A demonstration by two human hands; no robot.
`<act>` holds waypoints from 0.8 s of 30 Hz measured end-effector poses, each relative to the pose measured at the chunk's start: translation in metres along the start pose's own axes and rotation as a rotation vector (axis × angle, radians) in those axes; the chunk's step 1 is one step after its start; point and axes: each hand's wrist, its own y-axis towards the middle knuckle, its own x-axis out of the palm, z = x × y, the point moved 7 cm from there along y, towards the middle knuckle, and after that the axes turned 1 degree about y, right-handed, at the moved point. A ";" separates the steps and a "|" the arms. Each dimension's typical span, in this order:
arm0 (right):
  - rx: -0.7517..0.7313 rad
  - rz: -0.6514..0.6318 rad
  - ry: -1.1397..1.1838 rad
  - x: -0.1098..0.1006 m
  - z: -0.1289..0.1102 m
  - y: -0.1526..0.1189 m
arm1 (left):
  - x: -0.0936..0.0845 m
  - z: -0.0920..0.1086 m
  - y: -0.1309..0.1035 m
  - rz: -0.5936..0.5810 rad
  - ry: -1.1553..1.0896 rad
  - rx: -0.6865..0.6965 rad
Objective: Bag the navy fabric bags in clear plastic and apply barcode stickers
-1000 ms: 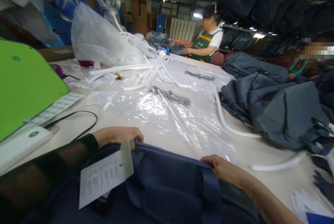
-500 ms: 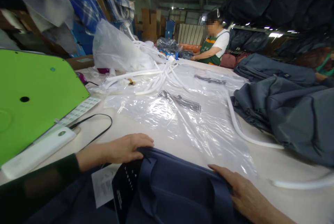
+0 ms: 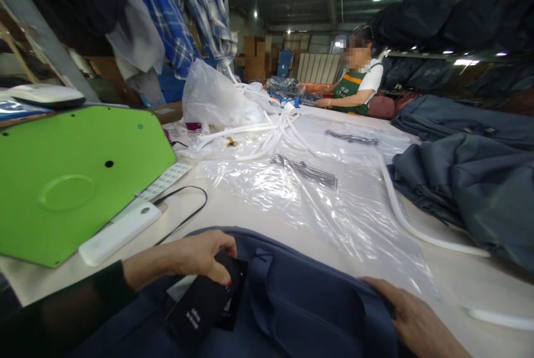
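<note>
A navy blue bag with two strap handles lies at the near edge of the table. My left hand pinches a black tag with white print between thumb and fingers, over the bag's left part. Behind that tag, part of another black card and a white label show. My right hand grips the bag's upper right edge, thumb on the near side and fingers over the rim.
Clear plastic bags and white tubing lie beyond the navy bag. At left are a green board and a white device. Dark bags are piled right. A person stands across the table.
My left hand has let go of the bag's top edge and taken hold of the black tag. The view has turned left, showing more of the green board. My right hand still grips the bag.
</note>
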 end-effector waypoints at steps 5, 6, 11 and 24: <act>0.018 0.014 0.038 -0.001 0.000 -0.001 | 0.006 -0.004 0.003 -0.073 -0.462 -0.064; 0.019 0.010 0.042 0.000 0.000 0.000 | 0.010 -0.006 0.005 -0.076 -0.523 -0.083; 0.020 -0.001 0.024 0.000 -0.001 -0.001 | 0.037 -0.016 0.008 -0.073 -0.780 -0.173; 0.017 0.048 0.043 -0.001 0.001 -0.001 | 0.019 -0.023 0.000 -0.040 -0.486 -0.073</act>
